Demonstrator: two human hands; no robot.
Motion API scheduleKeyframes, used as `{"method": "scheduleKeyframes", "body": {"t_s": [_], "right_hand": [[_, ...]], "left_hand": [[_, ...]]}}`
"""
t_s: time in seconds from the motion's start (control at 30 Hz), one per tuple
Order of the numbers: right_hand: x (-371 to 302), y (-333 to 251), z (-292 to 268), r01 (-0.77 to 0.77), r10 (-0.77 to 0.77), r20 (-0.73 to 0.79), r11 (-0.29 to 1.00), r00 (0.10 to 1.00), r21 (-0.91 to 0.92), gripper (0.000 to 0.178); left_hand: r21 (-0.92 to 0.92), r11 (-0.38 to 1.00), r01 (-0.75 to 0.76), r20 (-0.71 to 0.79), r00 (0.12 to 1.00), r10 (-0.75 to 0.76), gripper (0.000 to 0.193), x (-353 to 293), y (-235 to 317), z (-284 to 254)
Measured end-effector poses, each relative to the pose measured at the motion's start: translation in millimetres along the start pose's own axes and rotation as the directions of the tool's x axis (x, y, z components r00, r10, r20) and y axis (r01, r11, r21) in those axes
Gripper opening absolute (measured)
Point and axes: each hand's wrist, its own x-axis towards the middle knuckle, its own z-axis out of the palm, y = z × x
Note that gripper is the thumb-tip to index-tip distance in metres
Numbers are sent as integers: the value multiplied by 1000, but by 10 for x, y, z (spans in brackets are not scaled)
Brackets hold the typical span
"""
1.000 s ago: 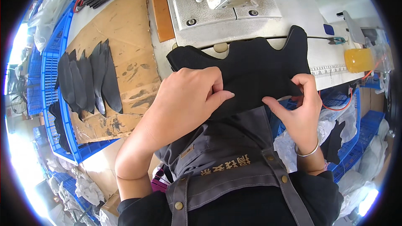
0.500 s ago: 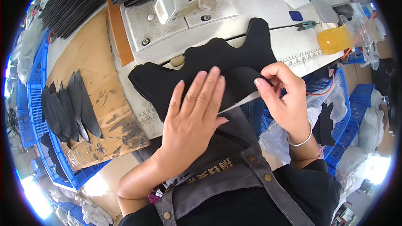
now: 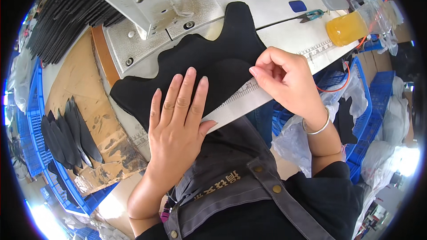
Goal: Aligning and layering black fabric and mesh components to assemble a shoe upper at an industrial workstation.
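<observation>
A black, padded-looking fabric piece with a wavy far edge and a tall lobe at its right lies on the white machine table. My left hand rests palm down near its lower left part, fingers stretched out and slightly spread. At the piece's right edge, my right hand is closed in a pinch, thumb against fingers, at a corner of the fabric. The curled fingers partly hide what they grip. Just beyond the piece stands the white sewing machine.
Narrow black fabric strips lie on stained cardboard at left, with a stack of black pieces behind. Right of the machine are small snips and a jar of yellow liquid. Blue crates flank the table.
The fabric has slid farther up the table, uncovering more of the ruler at its near edge. Its lifted right flap now lies flatter. The whole view has also shifted.
</observation>
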Motion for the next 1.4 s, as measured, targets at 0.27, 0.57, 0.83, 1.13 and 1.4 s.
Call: {"method": "scheduleKeyframes", "body": {"t_s": [0.27, 0.57, 0.83, 1.13, 1.4], "right_hand": [[54, -101, -103, -191, 154, 139, 933, 978, 305, 13], [6, 54, -24, -19, 17, 41, 999, 999, 38, 14], [12, 93, -1, 50, -49, 5, 998, 999, -34, 14], [23, -105, 18, 434, -528, -8, 707, 849, -558, 28], [232, 5, 1, 735, -549, 489, 501, 678, -456, 65]], "left_hand": [[-10, 1000, -22, 30, 999, 22, 70, 0, -10, -25], [-15, 1000, -21, 37, 999, 22, 68, -6, -12, -30], [0, 999, -39, 38, 999, 39, 66, -2, -18, -16], [-21, 999, -45, 10, 999, 46, 65, 16, -22, -52], [-87, 989, -120, -41, 992, 117, 74, -25, -119, -71]]}}
